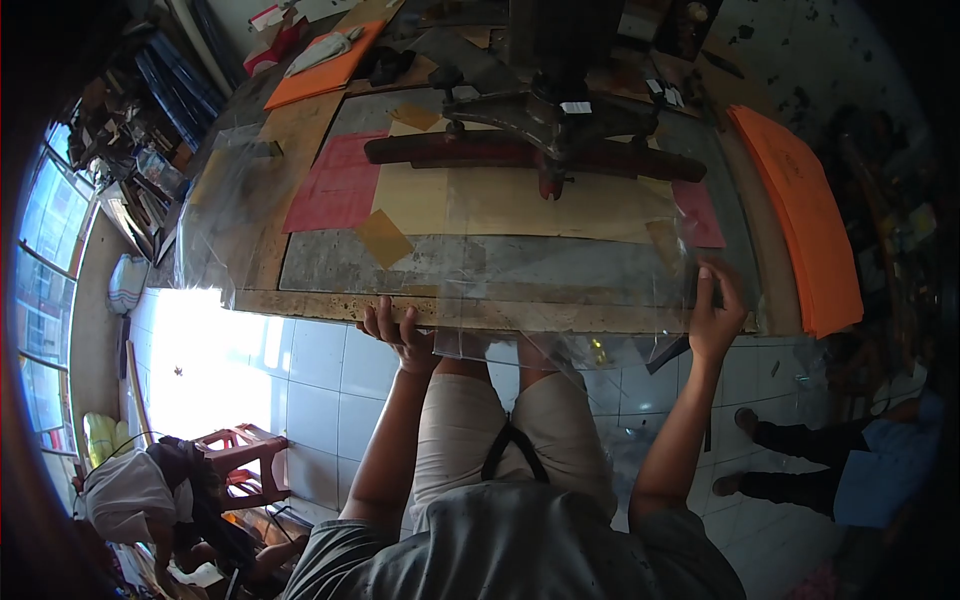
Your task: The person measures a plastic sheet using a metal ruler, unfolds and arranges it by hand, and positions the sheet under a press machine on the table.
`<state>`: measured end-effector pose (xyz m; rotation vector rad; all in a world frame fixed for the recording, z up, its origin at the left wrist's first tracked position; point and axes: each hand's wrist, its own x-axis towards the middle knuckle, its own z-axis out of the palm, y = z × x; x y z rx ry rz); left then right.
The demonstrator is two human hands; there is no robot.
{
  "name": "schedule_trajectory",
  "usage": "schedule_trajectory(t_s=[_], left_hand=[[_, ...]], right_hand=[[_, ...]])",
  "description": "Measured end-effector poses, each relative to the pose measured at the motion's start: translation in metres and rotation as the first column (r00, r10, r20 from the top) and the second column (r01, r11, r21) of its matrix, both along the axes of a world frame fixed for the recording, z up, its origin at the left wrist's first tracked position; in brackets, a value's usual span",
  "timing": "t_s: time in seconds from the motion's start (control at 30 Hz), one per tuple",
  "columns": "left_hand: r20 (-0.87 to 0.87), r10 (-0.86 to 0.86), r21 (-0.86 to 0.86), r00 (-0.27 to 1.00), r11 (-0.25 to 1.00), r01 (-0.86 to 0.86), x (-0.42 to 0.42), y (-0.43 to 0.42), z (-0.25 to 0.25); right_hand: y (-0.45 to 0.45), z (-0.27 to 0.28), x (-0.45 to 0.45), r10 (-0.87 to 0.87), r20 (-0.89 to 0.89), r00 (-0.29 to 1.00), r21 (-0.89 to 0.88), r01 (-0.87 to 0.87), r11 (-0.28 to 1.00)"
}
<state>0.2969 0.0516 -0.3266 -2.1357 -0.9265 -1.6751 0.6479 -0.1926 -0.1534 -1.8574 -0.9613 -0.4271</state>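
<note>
Clear plastic sheet [575, 285]: on the near half of the table [345, 303], its lower part hanging past the front edge between 5 and 6 o'clock from the table's middle.
Sheet's weight and body: likely very light and limp, with little stiffness; it should crease, billow and trail rather than hold a line.
Sheet's surface: glossy, so probably slippery under dry skin, yet apt to cling to what lies beneath; a sharp tug could stretch or tear it.
Best hold: a light pinch on the side edges or corners, spread apart so the middle stays flat.
Right hand [720, 318]: at 4 o'clock, thumb and forefinger nearly together, seeming to pinch the sheet's right edge.
Left hand [402, 338]: at 7 o'clock, fingers bent up over the table's front edge beside the sheet's left side; whether they grip film cannot be told.
Under the film: a long yellowish strip [540, 210], flat.
Iron press arm [540, 130]: towards 12, heavy-looking and rigid.
Pink sheet [335, 180]: at 10.
Orange stack [800, 220]: near 3, likely floppy.
</note>
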Motion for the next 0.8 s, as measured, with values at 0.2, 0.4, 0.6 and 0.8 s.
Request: schedule_trajectory(t_s=[0.2,0.4,0.6,0.8], left_hand=[[0.002,0.018,0.017,1.000,1.000,-0.018,0.002,0.002,-0.001],[0.008,0.044,0.037,0.999,0.998,-0.045,0.001,0.004,-0.003],[0.008,0.049,0.035,0.999,0.998,-0.049,0.002,0.001,0.002],[-0.013,-0.008,-0.007,1.000,1.000,0.008,0.001,-0.004,0.009]], right_hand=[[0.000,0.000,0.000,-0.001,0.026,1.000,0.003,0.001,1.000],[0.001,0.002,-0.001,-0.008,0.018,1.000,0.002,0.008,1.000],[0.001,0.002,-0.001,-0.006,0.034,0.999,0.000,0.006,1.000],[0.000,0.003,-0.001,0.007,0.027,1.000,0.003,-0.007,1.000]])
